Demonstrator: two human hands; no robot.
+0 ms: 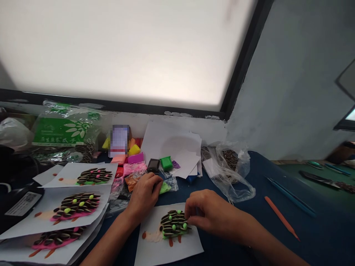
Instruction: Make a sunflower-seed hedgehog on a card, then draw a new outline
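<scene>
My left hand [144, 194] is closed, its fingertips against a small bag of light green clay [165, 188]. My right hand [205, 212] is curled, thumb and fingers drawn together at the right edge of a hedgehog picture; whatever they may pinch is too small to see. This hedgehog [175, 223] has a pale clay face, a brown nose, brown feet and a body of striped sunflower seeds on green clay, dotted with light green balls. It lies on a white paper card [149, 251] between my forearms.
Several finished hedgehog cards [97, 218] are stacked at left. Behind stand a green seed bag [61, 129], coloured clay packets [135, 158], white papers [166, 136] and a clear bag of seeds [230, 162]. An orange clay tool [281, 218] and blue tweezers [291, 195] lie at right.
</scene>
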